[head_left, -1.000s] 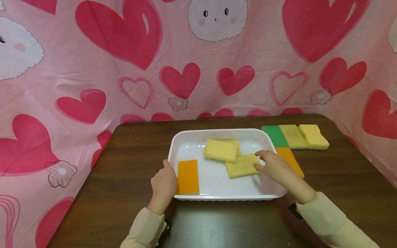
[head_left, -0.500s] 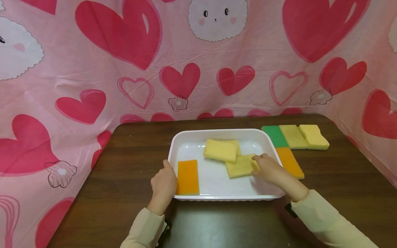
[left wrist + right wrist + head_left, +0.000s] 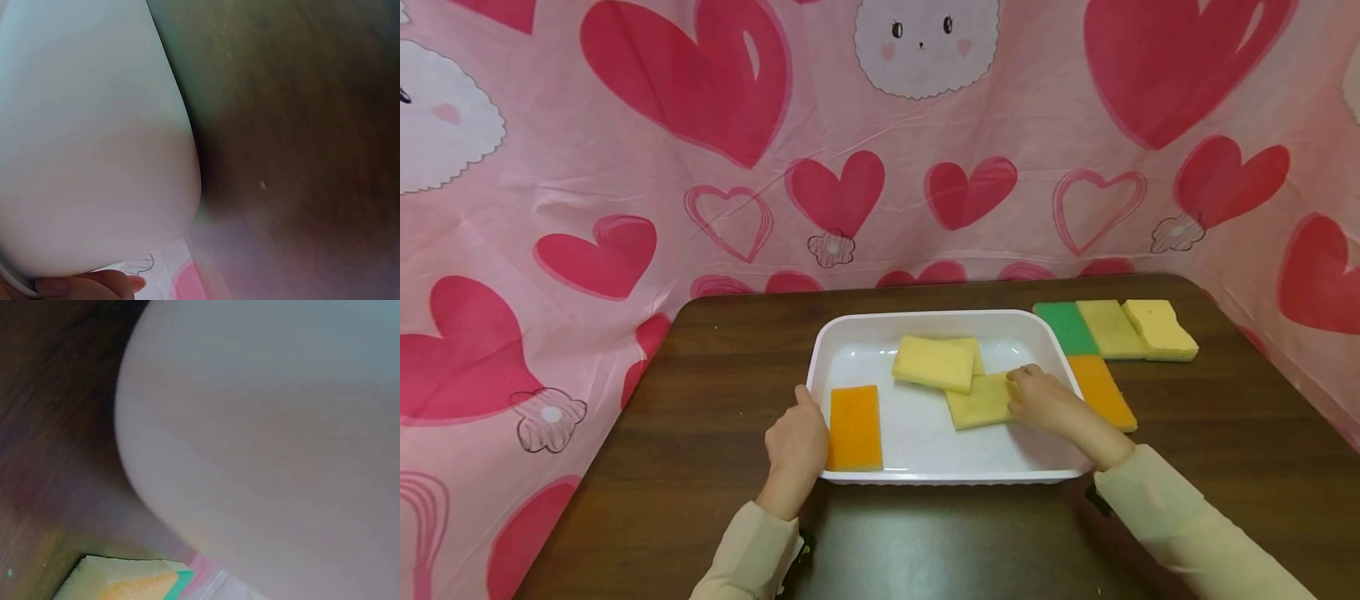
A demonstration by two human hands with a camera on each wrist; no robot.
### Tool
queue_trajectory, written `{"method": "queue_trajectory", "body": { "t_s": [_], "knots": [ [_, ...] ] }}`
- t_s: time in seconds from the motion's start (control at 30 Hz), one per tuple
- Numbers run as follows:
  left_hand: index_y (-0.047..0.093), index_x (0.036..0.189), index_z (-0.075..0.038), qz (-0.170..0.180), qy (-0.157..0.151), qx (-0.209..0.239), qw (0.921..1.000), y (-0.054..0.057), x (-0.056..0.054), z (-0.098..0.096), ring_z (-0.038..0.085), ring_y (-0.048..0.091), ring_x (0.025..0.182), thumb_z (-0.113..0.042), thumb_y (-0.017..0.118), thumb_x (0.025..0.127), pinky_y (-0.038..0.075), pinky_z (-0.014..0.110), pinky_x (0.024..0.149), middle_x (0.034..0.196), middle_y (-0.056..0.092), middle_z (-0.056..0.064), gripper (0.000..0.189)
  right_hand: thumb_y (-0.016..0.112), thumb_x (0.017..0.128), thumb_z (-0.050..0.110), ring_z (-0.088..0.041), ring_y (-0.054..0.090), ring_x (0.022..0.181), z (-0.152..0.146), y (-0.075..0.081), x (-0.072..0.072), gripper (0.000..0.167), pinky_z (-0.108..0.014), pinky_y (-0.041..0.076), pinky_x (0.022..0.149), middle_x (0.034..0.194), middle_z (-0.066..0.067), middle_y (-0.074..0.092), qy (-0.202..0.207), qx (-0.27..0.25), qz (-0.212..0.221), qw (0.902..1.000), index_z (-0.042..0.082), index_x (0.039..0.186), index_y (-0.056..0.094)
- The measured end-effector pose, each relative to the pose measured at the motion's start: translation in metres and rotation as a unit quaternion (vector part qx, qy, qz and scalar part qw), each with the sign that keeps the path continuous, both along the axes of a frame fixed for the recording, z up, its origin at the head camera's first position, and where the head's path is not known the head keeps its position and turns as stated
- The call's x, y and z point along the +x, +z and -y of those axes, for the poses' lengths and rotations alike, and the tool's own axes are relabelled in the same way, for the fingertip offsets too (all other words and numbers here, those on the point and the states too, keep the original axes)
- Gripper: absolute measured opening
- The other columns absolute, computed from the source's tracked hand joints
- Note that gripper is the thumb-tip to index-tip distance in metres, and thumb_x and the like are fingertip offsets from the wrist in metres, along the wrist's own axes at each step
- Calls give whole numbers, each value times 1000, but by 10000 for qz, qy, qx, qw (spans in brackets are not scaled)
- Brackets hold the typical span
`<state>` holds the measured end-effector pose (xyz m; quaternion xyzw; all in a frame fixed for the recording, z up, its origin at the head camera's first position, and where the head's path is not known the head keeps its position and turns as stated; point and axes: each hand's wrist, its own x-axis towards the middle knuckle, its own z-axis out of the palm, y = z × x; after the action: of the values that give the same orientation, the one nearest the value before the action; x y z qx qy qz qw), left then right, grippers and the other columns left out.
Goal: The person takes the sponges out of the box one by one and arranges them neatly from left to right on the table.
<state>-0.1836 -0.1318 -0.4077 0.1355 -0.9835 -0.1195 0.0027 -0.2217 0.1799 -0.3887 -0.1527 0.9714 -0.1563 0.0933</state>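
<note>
My left hand (image 3: 797, 443) grips the left rim of a white plastic tray (image 3: 947, 478); in the left wrist view its fingers (image 3: 94, 286) curl at the tray's edge. Inside the tray, my right hand (image 3: 1048, 406) pinches the right end of a flat yellow sponge (image 3: 979, 405), which lies on the tray floor. Another yellow sponge (image 3: 932, 363) overlaps its upper left corner and partly covers a third yellow sponge (image 3: 973, 348) behind. An orange-faced sponge (image 3: 854, 428) lies near the tray's left wall. The right wrist view, filled mostly by the tray's outer wall, does not show the right hand.
On the brown table (image 3: 700, 400), right of the tray, a green sponge (image 3: 1066, 328), an olive-yellow sponge (image 3: 1110, 329) and a wavy-edged yellow sponge (image 3: 1161, 327) sit in a row. An orange sponge (image 3: 1103, 393) lies below them, beside the tray. A pink heart-patterned cloth (image 3: 850, 125) hangs behind.
My right hand has moved slightly left and down onto the right end of the yellow sponge, its fingers closing there. The left hand and the sponges stay in place.
</note>
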Motion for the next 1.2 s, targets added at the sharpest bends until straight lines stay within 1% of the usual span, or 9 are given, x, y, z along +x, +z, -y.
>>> {"method": "queue_trajectory", "body": {
  "t_s": [0.13,0.27,0.43,0.57,0.67,0.8,0.9,1.0,1.2],
  "knots": [
    [40,125,5,75,-7,-10,10000,0,0,0,32,63,63,-12,42,98,51,45,59,74,64,19,32,60,82,10,-51,53,108,-3,-3,-3,49,-56,42,97,125,-39,46,85,-23,-72,9999,-16,121,49],
    [40,126,6,78,-5,-10,10000,0,-1,0,31,62,62,-13,42,98,51,45,59,74,64,19,33,60,81,8,-52,48,118,-6,-7,-6,51,-57,39,101,131,-41,41,169,-173,-56,9997,-17,124,46],
    [40,127,6,85,6,-27,10000,0,0,0,32,63,63,-13,42,99,51,46,59,75,64,20,34,60,80,6,-50,45,121,-7,-11,-8,53,-57,36,104,129,-39,45,327,-423,9,9986,-18,124,44],
    [40,126,6,105,19,-28,9999,1,0,0,32,62,62,-13,43,98,52,46,60,74,63,20,33,63,78,6,-47,49,115,-6,-12,-9,57,-56,39,102,124,-37,47,285,-451,124,9985,-18,125,44],
    [40,124,5,92,29,-20,10000,1,1,-1,32,63,63,-13,42,99,52,46,60,75,63,20,31,66,75,9,-42,54,102,-6,-11,-9,63,-54,44,95,119,-35,47,189,-421,208,9987,-17,127,44],
    [41,123,5,91,18,-27,10000,1,1,-1,32,62,62,-13,42,99,52,46,59,74,63,20,30,68,72,13,-35,54,90,-5,-10,-9,67,-49,47,87,114,-32,46,49,-296,426,9986,-14,129,46],
    [40,123,5,93,6,-37,9999,2,1,-1,31,62,61,-12,42,99,51,45,58,73,63,19,30,69,72,15,-32,53,88,-4,-8,-8,65,-47,47,85,111,-29,46,-34,-221,579,9981,-12,127,49],
    [41,121,5,81,15,-22,10000,2,1,-1,32,62,62,-12,41,99,51,45,58,73,63,19,28,71,72,16,-31,51,88,-3,-8,-8,61,-46,47,84,108,-27,46,-67,-216,627,9978,-11,123,51],
    [40,121,5,82,10,-2,10000,2,1,0,32,62,62,-11,42,98,50,45,58,73,63,19,28,73,71,18,-31,51,90,-4,-9,-8,60,-47,46,88,110,-27,49,-21,-239,622,9978,-11,119,50]
  ]
}}
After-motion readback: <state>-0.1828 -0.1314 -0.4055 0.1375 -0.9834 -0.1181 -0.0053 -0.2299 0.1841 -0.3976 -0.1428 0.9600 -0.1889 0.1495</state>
